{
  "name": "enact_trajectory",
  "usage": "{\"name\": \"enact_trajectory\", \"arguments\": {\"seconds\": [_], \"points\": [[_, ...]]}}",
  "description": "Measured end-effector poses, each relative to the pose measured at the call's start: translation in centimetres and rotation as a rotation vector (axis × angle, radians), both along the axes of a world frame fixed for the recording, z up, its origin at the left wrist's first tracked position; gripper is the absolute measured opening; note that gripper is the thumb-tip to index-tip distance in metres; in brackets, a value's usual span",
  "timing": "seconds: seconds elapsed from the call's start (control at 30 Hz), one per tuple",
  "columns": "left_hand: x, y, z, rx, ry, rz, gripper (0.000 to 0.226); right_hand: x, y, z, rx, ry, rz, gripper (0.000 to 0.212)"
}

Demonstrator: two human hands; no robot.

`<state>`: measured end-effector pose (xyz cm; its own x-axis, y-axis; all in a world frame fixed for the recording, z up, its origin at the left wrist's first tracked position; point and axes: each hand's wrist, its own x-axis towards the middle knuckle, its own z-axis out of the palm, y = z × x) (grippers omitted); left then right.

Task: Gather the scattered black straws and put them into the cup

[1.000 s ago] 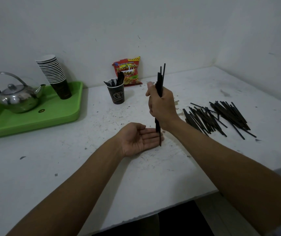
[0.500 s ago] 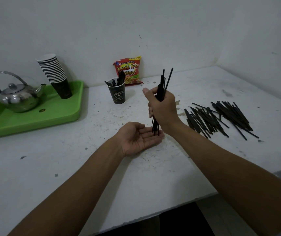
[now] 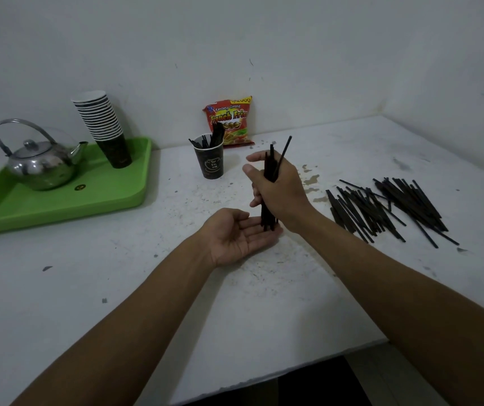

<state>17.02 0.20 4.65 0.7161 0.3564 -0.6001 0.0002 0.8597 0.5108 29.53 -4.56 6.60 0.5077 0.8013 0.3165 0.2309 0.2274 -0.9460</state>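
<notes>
The black straws look thin, light and fairly stiff, so a single one would weigh almost nothing and could slip sideways out of a loose fist; they are best taken as a bunch around the middle, with the ends squared off so they drop into a narrow mouth together. The right hand (image 3: 278, 189) is closed around such a bundle of straws (image 3: 270, 197), held roughly upright, its grip near the middle, the upper ends poking out above the fingers with one straw splaying to the right. The lower ends rest on or just above the fingers of the left hand (image 3: 239, 234), which lies palm up and open on the desk (image 3: 176, 317), holding nothing and serving as a stop to even the ends. The cup (image 3: 209, 159) stands farther back and a little to the left of both hands, apart from them, already carrying several straws. A large loose pile of straws (image 3: 387, 209) lies flat on the desk to the right, well apart from the hands, so much of the gathering appears unfinished. The bundle likely needs a firm hold on its way to the cup.
</notes>
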Motion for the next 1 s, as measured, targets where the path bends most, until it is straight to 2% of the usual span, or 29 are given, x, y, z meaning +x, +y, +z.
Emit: {"name": "enact_trajectory", "arguments": {"seconds": [0.1,0.27,0.4,0.57,0.63,0.73,0.87,0.93,1.0], "points": [[0.0,0.2,0.2,0.009,-0.01,0.007,0.045,0.0,0.5,-0.1,0.012,0.011,-0.056,0.016],[0.0,1.0,0.6,0.063,0.032,0.0,0.044,0.0,2.3,-0.1,0.032,0.084,-0.09,0.042],[-0.2,3.2,1.4,0.174,0.101,0.042,0.043,0.1,4.6,1.3,0.011,0.134,-0.093,0.049],[-0.5,8.5,2.5,0.649,0.38,0.289,0.028,0.5,8.8,4.5,0.055,0.242,-0.087,0.048],[-0.6,10.6,2.6,0.838,0.475,0.36,0.043,0.7,10.7,5.9,0.084,0.255,-0.12,0.05],[-0.5,12.8,2.6,1.051,0.529,0.323,0.081,1.1,13.3,7.5,0.113,0.258,-0.158,0.054],[0.6,15.4,1.8,1.183,0.504,0.276,0.098,1.5,16.2,8.4,0.15,0.215,-0.195,0.064],[1.2,16.6,1.1,1.231,0.479,0.256,0.09,1.8,17.6,8.5,0.163,0.218,-0.19,0.06],[1.7,17.4,0.5,1.281,0.427,0.244,0.071,2.1,18.7,8.3,0.164,0.201,-0.18,0.054]]}}
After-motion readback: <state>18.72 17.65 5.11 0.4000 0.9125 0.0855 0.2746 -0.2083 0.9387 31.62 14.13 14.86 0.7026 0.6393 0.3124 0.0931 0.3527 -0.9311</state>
